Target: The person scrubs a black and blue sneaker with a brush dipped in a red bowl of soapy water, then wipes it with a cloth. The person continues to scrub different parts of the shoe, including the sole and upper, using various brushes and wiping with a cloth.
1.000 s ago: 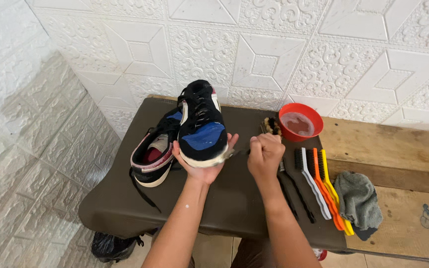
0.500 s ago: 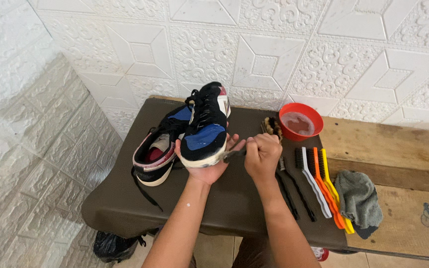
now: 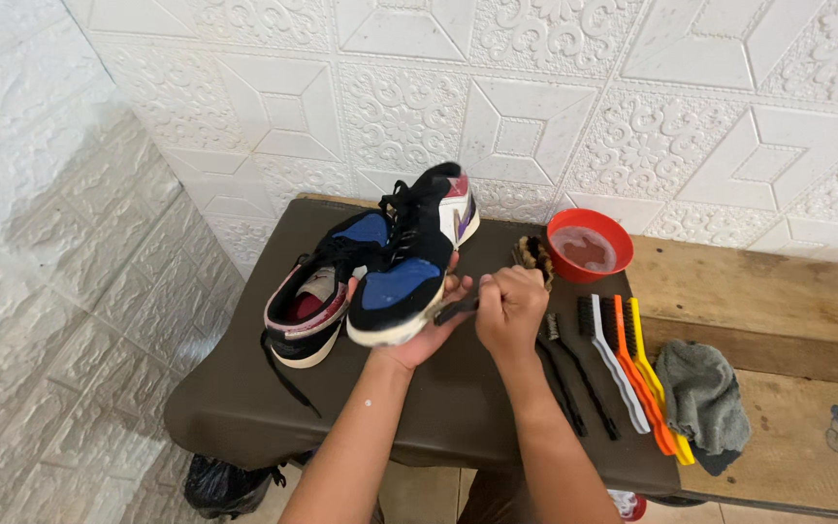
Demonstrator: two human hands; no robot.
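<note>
**Head view: sneaker held up, small brush at the toe edge**

Head view, so everything is seen from above. A blue and black sneaker (image 3: 409,267) is held off the counter (image 3: 244,417) by the left hand (image 3: 429,325), cupped under the sole with the fingers (image 3: 456,288) wrapped up around the toe side. The right hand (image 3: 511,309) is closed into a fist on a small dark brush (image 3: 456,311), whose tip is set right at the sneaker's sole edge. The second sneaker (image 3: 317,296) is left lying on the brown counter cover, touching the held one, with a lace trailing toward the front edge.

Off to the right, a red bowl (image 3: 589,245) of cloudy liquid is parked near the wall, a row of brushes (image 3: 623,369) in white, orange and yellow is laid out beside two thin black ones, and a grey cloth (image 3: 702,398) is dropped at the end.

What could go wrong, as a guess: the sneaker is only balanced on an open palm, so a hard scrub could tip it out. The bowl is close to the right elbow's path too, so a spill onto the cover seems possible. The dangling lace could get snagged and drag the other shoe off.
</note>
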